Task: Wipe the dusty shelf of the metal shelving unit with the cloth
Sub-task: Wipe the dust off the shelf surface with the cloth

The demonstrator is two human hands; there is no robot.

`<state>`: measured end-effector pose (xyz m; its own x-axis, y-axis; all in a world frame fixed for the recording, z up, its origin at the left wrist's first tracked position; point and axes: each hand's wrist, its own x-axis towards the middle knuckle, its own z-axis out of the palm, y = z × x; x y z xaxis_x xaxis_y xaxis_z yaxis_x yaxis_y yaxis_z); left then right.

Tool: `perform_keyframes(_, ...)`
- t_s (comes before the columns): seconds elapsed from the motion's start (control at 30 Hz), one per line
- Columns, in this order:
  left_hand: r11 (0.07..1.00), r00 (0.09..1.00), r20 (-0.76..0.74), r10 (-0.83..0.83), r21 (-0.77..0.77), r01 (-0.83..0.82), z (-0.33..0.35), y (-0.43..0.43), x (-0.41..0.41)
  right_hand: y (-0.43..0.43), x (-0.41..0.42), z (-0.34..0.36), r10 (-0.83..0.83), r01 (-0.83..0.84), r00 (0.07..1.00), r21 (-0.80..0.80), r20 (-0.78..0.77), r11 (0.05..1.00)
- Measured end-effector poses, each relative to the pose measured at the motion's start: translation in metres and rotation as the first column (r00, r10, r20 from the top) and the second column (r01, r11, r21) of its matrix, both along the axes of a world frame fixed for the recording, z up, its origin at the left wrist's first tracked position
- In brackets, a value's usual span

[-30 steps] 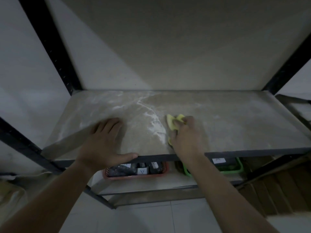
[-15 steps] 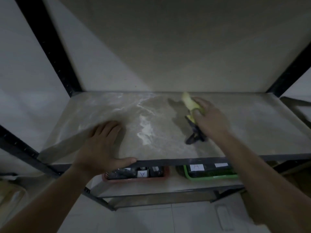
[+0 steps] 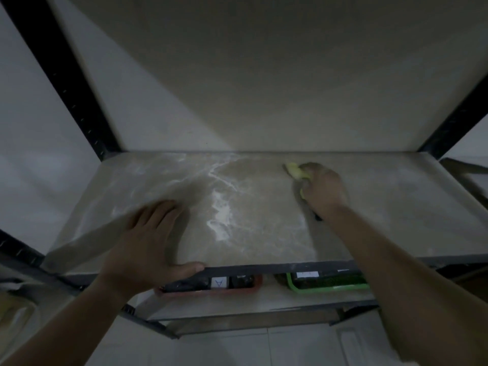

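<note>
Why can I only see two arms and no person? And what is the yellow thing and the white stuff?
There is no machine here. A person wears a camera on their head, so the picture shows what they see when they look down: just their own arms. The left hand lies flat on the front of the metal shelf, with its thumb over the edge. The right hand grips a yellow cloth near the back of the shelf. The white stuff is dust, lying in streaks across the middle. On the shelf below sit a red tray and a green tray with dark things inside. It is too dim to tell what they are.
</note>
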<state>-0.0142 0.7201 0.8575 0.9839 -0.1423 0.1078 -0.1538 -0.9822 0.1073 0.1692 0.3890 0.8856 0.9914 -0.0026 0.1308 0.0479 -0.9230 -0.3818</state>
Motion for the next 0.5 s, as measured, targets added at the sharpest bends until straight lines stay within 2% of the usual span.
perform_keyframes(0.07,1.0,1.0,-0.003,-0.006,-0.004,0.006,0.0,0.001,0.0,0.044,-0.015,-0.003,0.091,-0.091,0.996,0.034,-0.017,0.995)
perform_keyframes(0.17,1.0,1.0,0.0,-0.001,-0.015,0.001,0.0,0.001,-0.001,0.115,-0.042,-0.007,0.399,-0.398,0.917,0.067,-0.012,0.915)
perform_keyframes(0.23,1.0,1.0,0.001,-0.003,-0.006,0.003,0.001,0.0,-0.002,0.134,-0.052,0.002,0.54,-0.513,0.84,0.264,-0.041,0.817)
perform_keyframes(0.27,1.0,1.0,-0.002,-0.004,-0.004,0.004,0.001,0.0,-0.002,0.131,-0.054,0.012,0.564,-0.508,0.825,0.375,-0.048,0.775)
perform_keyframes(0.3,1.0,1.0,-0.008,-0.003,-0.002,0.003,0.001,0.0,-0.002,0.122,-0.055,0.021,0.545,-0.48,0.838,0.446,-0.019,0.755)
perform_keyframes(0.37,1.0,1.0,-0.016,0.005,0.007,-0.005,0.001,0.001,-0.002,0.093,-0.052,0.036,0.427,-0.412,0.901,0.446,0.073,0.794)
perform_keyframes(0.43,1.0,1.0,-0.024,0.016,0.008,-0.016,0.0,0.001,-0.002,0.044,-0.045,0.043,0.268,-0.299,0.953,0.304,0.141,0.905)
perform_keyframes(0.5,1.0,0.999,-0.023,0.022,0.009,-0.022,0.0,0.001,-0.003,-0.021,-0.027,0.039,0.078,-0.104,0.987,0.188,0.138,0.977)
